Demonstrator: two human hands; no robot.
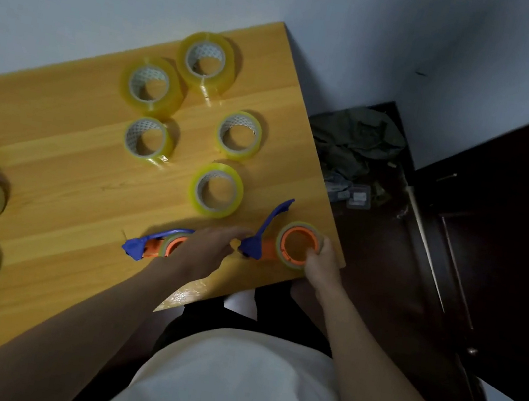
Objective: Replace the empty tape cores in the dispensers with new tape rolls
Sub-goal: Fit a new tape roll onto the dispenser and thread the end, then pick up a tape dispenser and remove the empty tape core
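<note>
Hands engaged on one dispenser (284, 243) at the desk (58, 140) near edge: right hand (321, 261) pinches its orange hub and thin roll, left hand (211, 244) grips by the blue handle; judged mid-swap, next fetching a fuller roll (217, 190) just beyond.

Left hand (210, 247) hides dispenser (159, 246); grip unclear.

arms: both were bare from wrist to past the elbow, no sleeves in view | left hand (210, 247): no ring, no watch, no glove | right hand (320, 264): likewise unadorned | torso: a plain white top (227, 385) was worn | legs: dark garment (200, 315) showed beneath the top's hem
</note>
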